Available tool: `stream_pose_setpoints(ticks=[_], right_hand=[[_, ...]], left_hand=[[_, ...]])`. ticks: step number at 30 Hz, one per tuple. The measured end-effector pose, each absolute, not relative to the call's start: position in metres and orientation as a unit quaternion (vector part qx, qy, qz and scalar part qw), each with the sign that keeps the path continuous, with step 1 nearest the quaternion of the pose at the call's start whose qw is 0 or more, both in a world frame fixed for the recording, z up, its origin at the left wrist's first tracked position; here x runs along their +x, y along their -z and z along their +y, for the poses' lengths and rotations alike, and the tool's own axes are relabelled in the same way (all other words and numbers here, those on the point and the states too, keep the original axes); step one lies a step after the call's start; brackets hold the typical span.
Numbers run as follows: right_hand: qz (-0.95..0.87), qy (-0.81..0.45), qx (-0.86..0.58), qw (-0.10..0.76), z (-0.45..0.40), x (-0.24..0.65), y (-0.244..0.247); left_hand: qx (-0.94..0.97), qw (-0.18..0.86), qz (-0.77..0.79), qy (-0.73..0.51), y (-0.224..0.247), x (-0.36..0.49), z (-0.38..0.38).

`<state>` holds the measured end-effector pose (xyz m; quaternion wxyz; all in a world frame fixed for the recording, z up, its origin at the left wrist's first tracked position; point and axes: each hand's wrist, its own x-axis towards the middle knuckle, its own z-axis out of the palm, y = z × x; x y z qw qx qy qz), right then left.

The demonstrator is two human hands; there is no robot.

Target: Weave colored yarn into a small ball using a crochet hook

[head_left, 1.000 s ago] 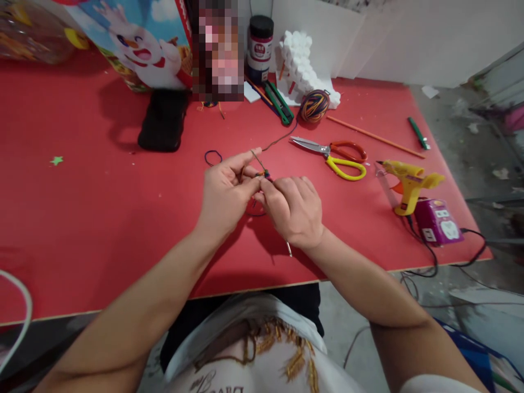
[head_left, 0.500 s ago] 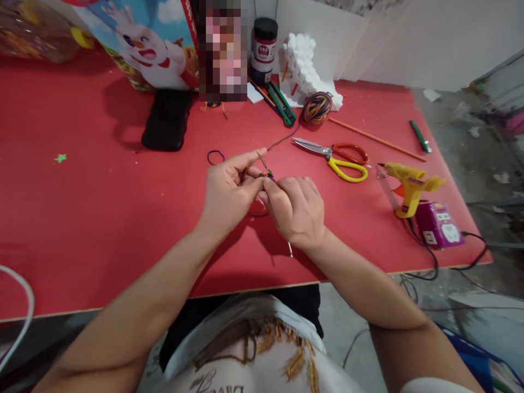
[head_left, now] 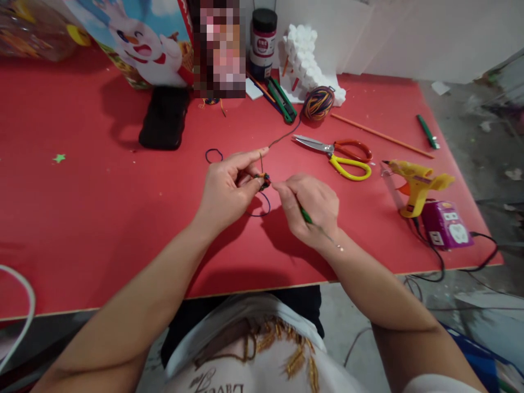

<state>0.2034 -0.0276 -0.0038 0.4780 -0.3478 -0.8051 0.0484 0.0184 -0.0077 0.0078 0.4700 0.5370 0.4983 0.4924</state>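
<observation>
A small multicoloured crocheted piece (head_left: 265, 181) is pinched between the thumb and fingers of my left hand (head_left: 224, 188). Yarn runs from it over my raised left index finger and back to a multicoloured yarn ball (head_left: 318, 103). My right hand (head_left: 310, 210), just to the right of the piece, is closed around a thin crochet hook (head_left: 306, 215) with a green grip; its tip end points at the piece and its other end sticks out over my wrist. A loop of dark blue yarn (head_left: 268, 204) lies on the table below my left fingers.
Red-and-yellow scissors (head_left: 350, 168), an orange stick (head_left: 382, 135) and a yellow glue gun (head_left: 417, 185) on a purple box (head_left: 448, 225) lie right. Behind are a green cutter (head_left: 281, 101), a dark jar (head_left: 263, 46) and a white model (head_left: 305, 54). A black phone (head_left: 164, 117) lies left.
My right hand has moved right, away from my left fingers, and turned so the hook's green grip shows. The small piece is more visible. The whole view has shifted slightly.
</observation>
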Motion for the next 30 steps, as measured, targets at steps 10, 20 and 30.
stream_pose_setpoints(ticks=[10, 20, 30], right_hand=[[-0.621, -0.39, -0.447, 0.512, -0.021, 0.219, -0.018], [-0.428, -0.66, -0.339, 0.516, -0.008, 0.217, -0.007], [-0.156, -0.797, -0.299, 0.501, -0.003, 0.19, -0.004]], left_hand=[[0.56, 0.483, 0.481, -0.471, -0.014, 0.019, -0.011], [0.485, 0.6, 0.364, -0.521, -0.005, 0.023, -0.01], [0.418, 0.609, 0.358, -0.571, -0.002, 0.033, -0.017]])
